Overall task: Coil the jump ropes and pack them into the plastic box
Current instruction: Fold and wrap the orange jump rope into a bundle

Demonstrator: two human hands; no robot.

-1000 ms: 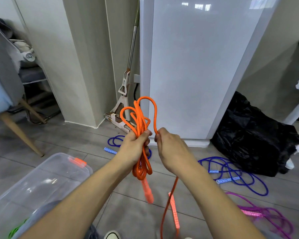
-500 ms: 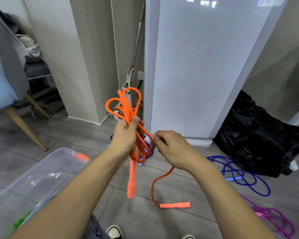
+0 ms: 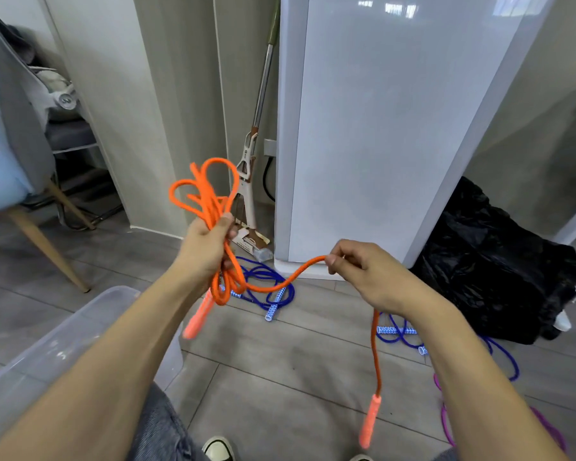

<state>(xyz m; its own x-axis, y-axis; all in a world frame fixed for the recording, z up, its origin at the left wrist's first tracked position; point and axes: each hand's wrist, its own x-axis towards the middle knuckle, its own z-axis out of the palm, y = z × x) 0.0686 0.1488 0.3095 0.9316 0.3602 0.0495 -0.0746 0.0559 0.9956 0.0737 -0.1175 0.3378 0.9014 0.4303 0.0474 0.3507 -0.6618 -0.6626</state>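
My left hand [image 3: 203,248] is closed round the gathered loops of the orange woven jump rope [image 3: 210,207], fist at the waist of the bundle so the loops fan out above my thumb and hang below it without slipping apart; one of its pale orange ribbed handles [image 3: 196,319] dangles just under that fist. My right hand [image 3: 366,274] pinches the free run of the same rope between thumb and fingertips, held out to the side and apart from the left, so the slack sags between the two hands and I can feed the next loop across. Past my right hand the rope drops straight down to the second orange handle [image 3: 369,422], which hangs near the grey tiled floor [image 3: 280,377]; I judge that only this tail is left to coil. The clear plastic storage box [image 3: 47,354] sits low on my left, close by my left forearm, within easy reach for dropping the bundle in once it is tied off. A dark blue jump rope with patterned blue-and-white handles [image 3: 273,294] lies loose on the floor beyond my hands, a second blue rope [image 3: 499,354] by my right forearm, and a purple rope [image 3: 446,417] further right, all not yet coiled. A crumpled black plastic bag [image 3: 499,271] slumps beside the tall white cabinet [image 3: 379,128].
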